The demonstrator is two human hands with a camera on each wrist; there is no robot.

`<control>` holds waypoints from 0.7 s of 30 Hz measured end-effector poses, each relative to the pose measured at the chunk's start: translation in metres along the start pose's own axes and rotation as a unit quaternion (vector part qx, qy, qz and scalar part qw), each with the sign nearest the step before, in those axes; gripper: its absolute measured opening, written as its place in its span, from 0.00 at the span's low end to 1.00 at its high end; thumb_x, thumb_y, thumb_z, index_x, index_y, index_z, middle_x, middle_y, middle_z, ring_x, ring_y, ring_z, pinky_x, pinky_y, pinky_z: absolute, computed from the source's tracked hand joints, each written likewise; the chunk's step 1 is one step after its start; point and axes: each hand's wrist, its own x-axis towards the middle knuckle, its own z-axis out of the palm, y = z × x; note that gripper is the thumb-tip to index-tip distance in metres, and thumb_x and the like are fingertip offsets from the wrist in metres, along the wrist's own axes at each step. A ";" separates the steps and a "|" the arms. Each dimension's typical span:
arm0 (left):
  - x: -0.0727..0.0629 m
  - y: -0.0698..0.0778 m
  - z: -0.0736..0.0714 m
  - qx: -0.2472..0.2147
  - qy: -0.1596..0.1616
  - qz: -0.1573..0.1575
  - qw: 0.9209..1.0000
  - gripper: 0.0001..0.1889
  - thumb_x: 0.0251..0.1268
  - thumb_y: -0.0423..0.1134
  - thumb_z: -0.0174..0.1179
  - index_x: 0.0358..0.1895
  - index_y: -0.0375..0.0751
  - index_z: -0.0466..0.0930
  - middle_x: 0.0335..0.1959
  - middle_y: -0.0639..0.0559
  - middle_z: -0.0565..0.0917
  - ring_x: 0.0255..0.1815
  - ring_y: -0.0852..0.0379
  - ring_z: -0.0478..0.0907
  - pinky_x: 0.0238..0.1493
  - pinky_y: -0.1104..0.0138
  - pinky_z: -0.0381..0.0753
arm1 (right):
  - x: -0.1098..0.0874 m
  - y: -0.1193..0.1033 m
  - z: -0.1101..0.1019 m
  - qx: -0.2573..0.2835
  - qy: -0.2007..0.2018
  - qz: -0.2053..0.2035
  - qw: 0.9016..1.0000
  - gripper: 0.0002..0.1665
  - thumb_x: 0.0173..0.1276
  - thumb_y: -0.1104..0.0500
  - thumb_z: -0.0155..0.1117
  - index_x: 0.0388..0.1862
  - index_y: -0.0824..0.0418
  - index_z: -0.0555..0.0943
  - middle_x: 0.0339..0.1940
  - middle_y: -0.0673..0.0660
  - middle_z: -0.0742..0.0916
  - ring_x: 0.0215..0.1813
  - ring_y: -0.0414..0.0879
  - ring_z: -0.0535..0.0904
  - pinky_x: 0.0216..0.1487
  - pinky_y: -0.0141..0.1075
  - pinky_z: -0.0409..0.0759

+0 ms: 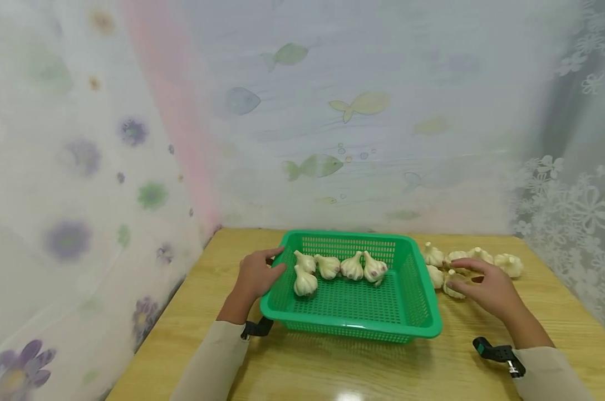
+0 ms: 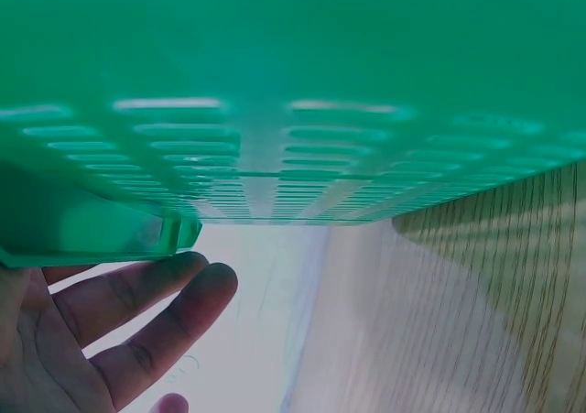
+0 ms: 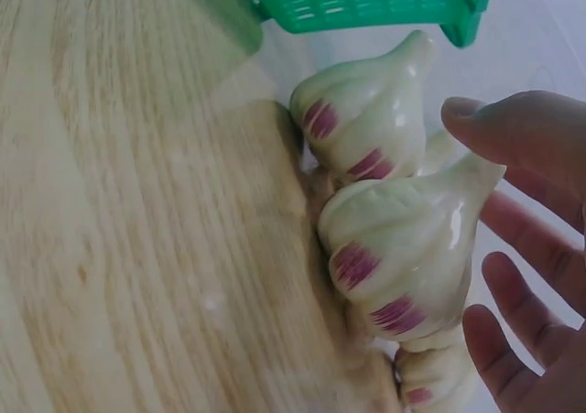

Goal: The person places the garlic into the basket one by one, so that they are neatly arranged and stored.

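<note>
A green plastic basket point(image 1: 347, 328) with slotted walls stands on the table, several garlic bulbs point(image 1: 352, 267) grouped toward its back left. My left hand point(image 1: 256, 273) holds the basket's left rim, thumb over the top edge; in the left wrist view its fingers point(image 2: 174, 331) reach under the rim. To the right of the basket, my right hand point(image 1: 492, 287) hovers around a garlic bulb point(image 3: 403, 248) with purple streaks. Thumb and fingers are spread on either side of that bulb's stem, and a gap shows between fingertips and bulb.
More garlic bulbs point(image 1: 508, 265) lie in a cluster right of the basket, one bulb point(image 3: 366, 111) right beside the one under my hand. The wooden table point(image 1: 197, 312) ends at patterned curtains point(image 1: 357, 139) at the back and sides.
</note>
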 end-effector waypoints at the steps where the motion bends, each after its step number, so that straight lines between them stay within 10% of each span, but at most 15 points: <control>1: 0.000 0.001 0.000 -0.001 -0.001 0.001 1.000 0.26 0.70 0.48 0.59 0.71 0.58 0.79 0.42 0.54 0.90 0.53 0.49 0.85 0.71 0.32 0.57 | -0.001 0.001 0.000 -0.002 0.001 0.000 1.000 0.30 0.69 0.46 0.73 0.65 0.59 0.82 0.68 0.66 0.81 0.62 0.64 0.77 0.46 0.26 0.79; 11: 0.001 0.002 0.000 -0.003 -0.002 -0.001 1.000 0.26 0.70 0.48 0.59 0.71 0.57 0.79 0.43 0.52 0.91 0.51 0.48 0.85 0.72 0.32 0.56 | -0.001 0.008 0.005 -0.005 -0.009 0.015 1.000 0.30 0.68 0.45 0.74 0.63 0.59 0.84 0.70 0.69 0.79 0.61 0.67 0.79 0.44 0.31 0.81; 21: 0.001 0.001 0.001 -0.006 -0.001 0.000 1.000 0.26 0.70 0.47 0.60 0.71 0.56 0.79 0.43 0.51 0.91 0.51 0.47 0.85 0.72 0.32 0.56 | -0.002 0.020 0.011 -0.013 -0.037 0.042 0.998 0.40 0.66 0.44 0.75 0.68 0.68 0.79 0.66 0.75 0.80 0.58 0.71 0.80 0.49 0.58 0.84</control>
